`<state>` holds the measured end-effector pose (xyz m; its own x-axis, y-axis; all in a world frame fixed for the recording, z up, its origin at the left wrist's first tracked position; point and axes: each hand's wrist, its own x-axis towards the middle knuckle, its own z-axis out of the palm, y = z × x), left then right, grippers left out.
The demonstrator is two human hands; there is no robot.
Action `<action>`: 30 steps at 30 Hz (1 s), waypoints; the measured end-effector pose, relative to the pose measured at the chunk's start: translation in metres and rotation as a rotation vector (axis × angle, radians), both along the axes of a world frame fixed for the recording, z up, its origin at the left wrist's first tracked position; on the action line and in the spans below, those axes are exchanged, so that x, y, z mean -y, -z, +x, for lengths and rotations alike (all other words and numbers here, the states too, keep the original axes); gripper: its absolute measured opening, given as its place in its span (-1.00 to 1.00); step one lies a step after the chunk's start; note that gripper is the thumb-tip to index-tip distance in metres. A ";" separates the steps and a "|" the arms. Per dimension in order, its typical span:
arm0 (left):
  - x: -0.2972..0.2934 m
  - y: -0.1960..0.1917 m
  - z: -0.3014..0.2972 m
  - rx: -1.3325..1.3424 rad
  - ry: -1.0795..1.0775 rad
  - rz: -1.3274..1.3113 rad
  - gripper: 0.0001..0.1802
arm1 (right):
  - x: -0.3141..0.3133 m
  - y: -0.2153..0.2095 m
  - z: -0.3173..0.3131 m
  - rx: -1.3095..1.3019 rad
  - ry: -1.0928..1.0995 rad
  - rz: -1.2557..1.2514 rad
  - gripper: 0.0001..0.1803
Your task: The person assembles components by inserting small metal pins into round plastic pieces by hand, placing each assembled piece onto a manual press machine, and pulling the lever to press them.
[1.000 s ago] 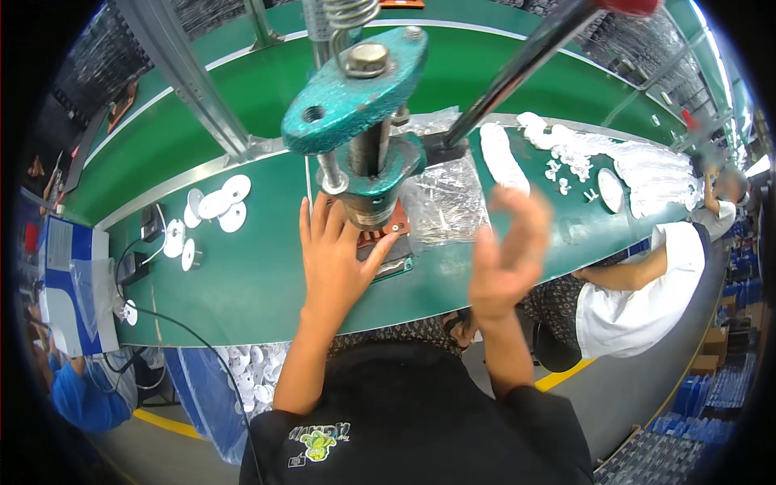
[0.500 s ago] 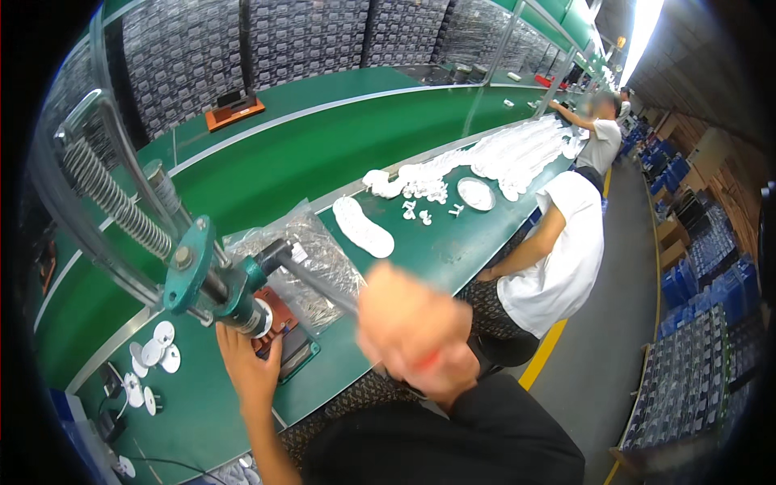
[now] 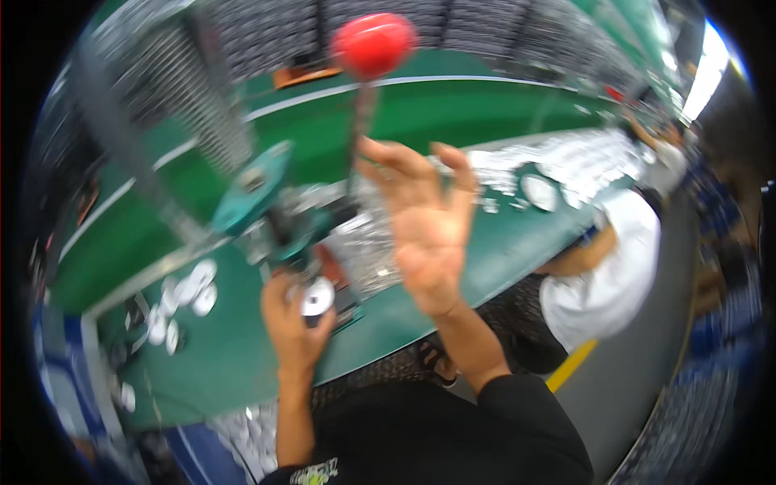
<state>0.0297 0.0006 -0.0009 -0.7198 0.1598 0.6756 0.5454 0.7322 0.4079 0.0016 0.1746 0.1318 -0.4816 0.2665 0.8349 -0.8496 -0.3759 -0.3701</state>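
Left hand [image 3: 293,325] and spread right hand [image 3: 426,234] stay apart near the press [image 3: 252,192]: left of it, loose discs [image 3: 204,300], perhaps done; below it, one white disc [image 3: 324,292] amid left fingers — grip unclear, seemingly mid-work; right of it, white parts [image 3: 594,160], apparently left to do.

Beside the left hand [image 3: 293,333], bench [image 3: 222,356] lies open; press [image 3: 255,187] blocks ahead.

White disc [image 3: 325,289], round, dark centre hole, in the left hand [image 3: 294,322], beside a teal press [image 3: 252,194], red-knobbed lever [image 3: 364,113] upright
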 end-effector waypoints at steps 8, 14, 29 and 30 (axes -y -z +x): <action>0.040 0.013 0.108 0.675 0.221 0.881 -0.57 | 0.024 0.147 0.067 -0.239 0.414 0.894 -0.41; 0.030 0.019 0.098 0.957 0.341 1.159 -0.69 | 0.024 0.159 0.071 -0.036 0.249 1.080 -0.57; 0.191 0.069 -0.105 0.285 -0.436 -0.333 -0.47 | -0.179 0.198 -0.009 0.950 0.932 0.860 -0.59; 0.185 0.074 -0.107 0.143 -0.479 -0.379 -0.56 | -0.182 0.201 -0.011 0.947 0.931 0.861 -0.59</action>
<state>-0.0774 -0.1839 -0.0748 -0.8500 0.0071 0.5268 0.0806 0.9899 0.1167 -0.0098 0.3568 -0.0694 -0.8395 0.3781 0.3903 -0.0007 0.7176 -0.6965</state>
